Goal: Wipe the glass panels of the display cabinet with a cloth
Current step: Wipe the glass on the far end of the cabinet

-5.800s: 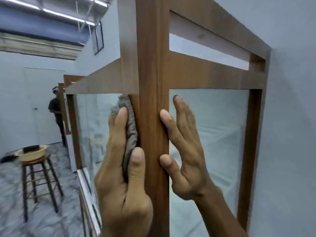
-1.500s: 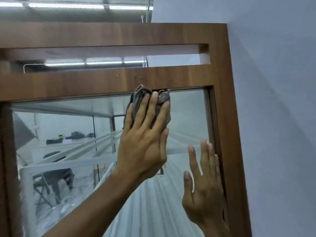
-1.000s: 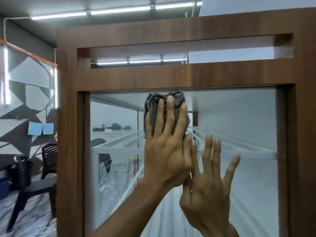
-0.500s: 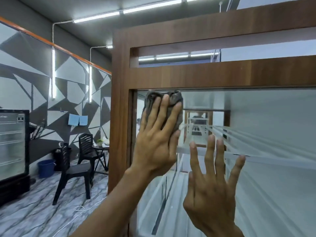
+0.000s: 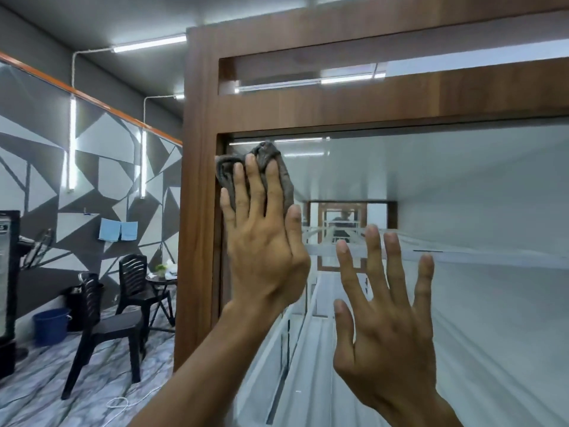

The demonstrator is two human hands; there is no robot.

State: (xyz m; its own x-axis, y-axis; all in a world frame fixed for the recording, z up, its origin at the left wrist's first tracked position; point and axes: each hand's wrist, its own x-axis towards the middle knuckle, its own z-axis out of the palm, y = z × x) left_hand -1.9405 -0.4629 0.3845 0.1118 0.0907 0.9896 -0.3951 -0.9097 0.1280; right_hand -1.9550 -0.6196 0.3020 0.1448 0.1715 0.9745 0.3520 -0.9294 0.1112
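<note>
A wooden display cabinet [image 5: 200,211] fills the right of the view, with a large glass panel [image 5: 477,211] set in its brown frame. My left hand [image 5: 264,241] presses a crumpled grey cloth [image 5: 271,161] flat against the glass at the panel's top left corner, fingers straight. To its right and lower down, my right hand [image 5: 385,318] is spread flat against the same pane, fingers apart. White shelves show inside behind the glass.
Left of the cabinet are black plastic chairs [image 5: 101,328], a small round table [image 5: 163,278], a blue bucket [image 5: 50,326] and a dark fridge [image 5: 7,272] at the frame's left edge. A white cable [image 5: 118,402] lies on the marble-patterned floor.
My left hand has slid the cloth leftward along the top of the glass, from near the right frame to the left frame. My right hand followed leftward, staying flat on the pane.
</note>
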